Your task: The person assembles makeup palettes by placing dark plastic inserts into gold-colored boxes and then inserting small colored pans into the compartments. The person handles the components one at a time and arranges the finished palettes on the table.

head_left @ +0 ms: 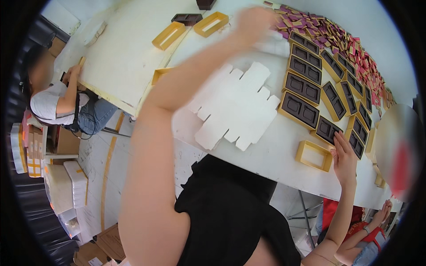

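Observation:
My right hand [344, 160] is at the near end of a gold box with a black tray [327, 130] in it. Its fingertips lie over that end, with the thumb on the near side. Just left of this hand stands a gold box frame [314, 156] with no tray in it. My left arm stretches far across the table. The left hand [255, 25] is smeared by motion beside the heap of small wrapped pieces [310, 25], so its fingers cannot be made out. Several gold boxes with black trays [300, 109] form rows between the heap and my right hand.
Flat white carton blanks [239, 106] lie in front of me. More gold frames [168, 35] and a dark tray [187, 19] are at the far left. One person [55, 102] sits at the left; another person's hands [382, 215] show at the lower right. Boxes [73, 184] stand on the floor.

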A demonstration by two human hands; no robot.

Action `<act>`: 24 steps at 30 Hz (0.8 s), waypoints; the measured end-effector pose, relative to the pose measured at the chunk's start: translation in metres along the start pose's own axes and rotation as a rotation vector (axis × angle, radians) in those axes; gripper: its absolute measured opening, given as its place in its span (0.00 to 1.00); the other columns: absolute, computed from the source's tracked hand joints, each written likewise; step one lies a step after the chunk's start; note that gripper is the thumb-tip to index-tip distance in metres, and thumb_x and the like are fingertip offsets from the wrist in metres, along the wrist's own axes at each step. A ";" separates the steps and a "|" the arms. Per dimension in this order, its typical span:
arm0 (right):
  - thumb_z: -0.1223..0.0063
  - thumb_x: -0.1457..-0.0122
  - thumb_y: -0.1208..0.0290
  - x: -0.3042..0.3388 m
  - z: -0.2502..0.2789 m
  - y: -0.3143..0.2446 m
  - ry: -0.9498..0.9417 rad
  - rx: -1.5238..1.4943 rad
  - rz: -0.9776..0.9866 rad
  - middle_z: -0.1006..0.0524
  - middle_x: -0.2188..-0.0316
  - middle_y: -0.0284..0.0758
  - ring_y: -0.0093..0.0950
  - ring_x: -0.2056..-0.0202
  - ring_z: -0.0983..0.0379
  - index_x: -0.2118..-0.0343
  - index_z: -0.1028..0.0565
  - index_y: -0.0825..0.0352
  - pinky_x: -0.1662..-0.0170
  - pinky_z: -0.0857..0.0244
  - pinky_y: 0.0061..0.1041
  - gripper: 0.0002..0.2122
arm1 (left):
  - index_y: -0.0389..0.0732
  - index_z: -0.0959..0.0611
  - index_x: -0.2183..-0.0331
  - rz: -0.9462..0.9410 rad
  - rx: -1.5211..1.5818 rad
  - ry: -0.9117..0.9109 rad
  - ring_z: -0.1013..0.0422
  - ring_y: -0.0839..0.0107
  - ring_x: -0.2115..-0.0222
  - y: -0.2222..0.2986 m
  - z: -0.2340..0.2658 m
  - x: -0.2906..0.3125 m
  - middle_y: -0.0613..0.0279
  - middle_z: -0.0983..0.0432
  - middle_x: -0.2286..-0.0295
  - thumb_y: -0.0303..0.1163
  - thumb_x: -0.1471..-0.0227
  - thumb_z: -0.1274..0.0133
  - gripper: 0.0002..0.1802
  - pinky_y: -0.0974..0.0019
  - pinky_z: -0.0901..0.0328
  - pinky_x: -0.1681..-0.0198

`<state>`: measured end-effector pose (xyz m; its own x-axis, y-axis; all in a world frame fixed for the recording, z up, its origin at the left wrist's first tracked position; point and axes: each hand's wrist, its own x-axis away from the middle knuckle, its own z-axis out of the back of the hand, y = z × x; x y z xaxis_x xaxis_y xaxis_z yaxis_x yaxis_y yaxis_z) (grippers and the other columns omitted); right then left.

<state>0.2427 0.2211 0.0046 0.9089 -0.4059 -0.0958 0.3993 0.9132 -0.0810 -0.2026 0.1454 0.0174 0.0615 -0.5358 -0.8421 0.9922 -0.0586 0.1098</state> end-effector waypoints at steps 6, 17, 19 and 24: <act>0.49 0.42 0.73 -0.015 -0.010 -0.003 0.041 -0.045 0.034 0.28 0.47 0.43 0.41 0.43 0.35 0.53 0.27 0.75 0.42 0.39 0.35 0.16 | 0.48 0.25 0.51 0.539 -0.509 -0.722 0.29 0.57 0.52 -0.276 0.113 0.104 0.54 0.24 0.55 0.34 0.57 0.42 0.27 0.50 0.34 0.50; 0.42 0.49 0.59 -0.014 0.050 -0.070 0.650 0.042 0.178 0.33 0.43 0.44 0.45 0.43 0.36 0.44 0.31 0.67 0.43 0.40 0.41 0.29 | 0.49 0.23 0.51 -0.151 0.268 -0.429 0.27 0.57 0.66 0.120 0.064 0.002 0.57 0.23 0.68 0.40 0.61 0.33 0.32 0.61 0.31 0.61; 0.43 0.53 0.54 -0.010 0.054 -0.084 0.467 0.013 0.200 0.31 0.48 0.43 0.42 0.50 0.33 0.46 0.30 0.66 0.48 0.37 0.37 0.31 | 0.41 0.23 0.52 -0.231 0.574 -0.368 0.29 0.57 0.62 0.192 0.054 0.020 0.55 0.26 0.64 0.33 0.70 0.30 0.38 0.61 0.32 0.59; 0.41 0.56 0.59 0.028 0.035 -0.050 0.198 0.058 0.148 0.29 0.57 0.40 0.39 0.58 0.32 0.50 0.26 0.62 0.55 0.34 0.35 0.27 | 0.33 0.30 0.50 0.022 0.659 -0.572 0.31 0.52 0.58 0.220 0.020 0.074 0.50 0.27 0.60 0.37 0.66 0.30 0.42 0.57 0.35 0.53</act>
<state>0.2521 0.1654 0.0409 0.9190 -0.2614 -0.2952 0.2751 0.9614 0.0052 0.0184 0.0758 -0.0102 -0.1589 -0.8730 -0.4612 0.7159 -0.4235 0.5551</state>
